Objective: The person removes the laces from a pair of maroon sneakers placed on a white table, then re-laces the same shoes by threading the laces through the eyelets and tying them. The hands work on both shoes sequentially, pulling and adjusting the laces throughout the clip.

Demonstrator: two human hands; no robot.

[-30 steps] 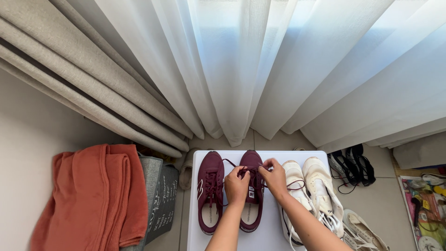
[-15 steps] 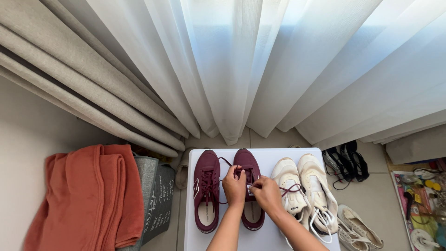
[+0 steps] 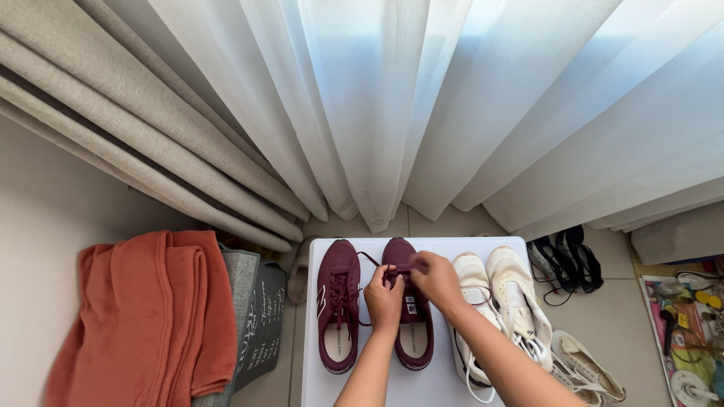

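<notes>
- We see both hands at the lower centre of the frame, working over a small white table (image 3: pixel 445 245).
- The left hand (image 3: pixel 383 301) rests on top of the right-hand maroon shoe (image 3: pixel 411 316); its fingers are curled inward and pinch the maroon lace (image 3: pixel 371 260) at the upper eyelets.
- The right hand (image 3: pixel 434 277) sits just beside the left hand, slightly higher in the frame; its fingers are closed around the other end of the same lace near the toe end of the shoe.
- The held shoe stands upright on its sole at the centre of the table, toe pointing toward the top of the frame.
- The second maroon shoe (image 3: pixel 339 305) stands just to the left of it, parallel, with its laces threaded; one strand of lace arcs between the two shoes.
- A pair of white shoes (image 3: pixel 509 294) stands to the right on the same table; the right forearm crosses over the nearer one.
- On the tiled floor at the lower right lie another white shoe (image 3: pixel 588 369) and a pair of black sandals (image 3: pixel 569 260).
- An orange towel (image 3: pixel 151 316) drapes over a grey basket (image 3: pixel 260 316) at the lower left.
- White sheer curtains (image 3: pixel 452 98) fill the upper frame; beige curtains (image 3: pixel 128 128) hang at the upper left.
</notes>
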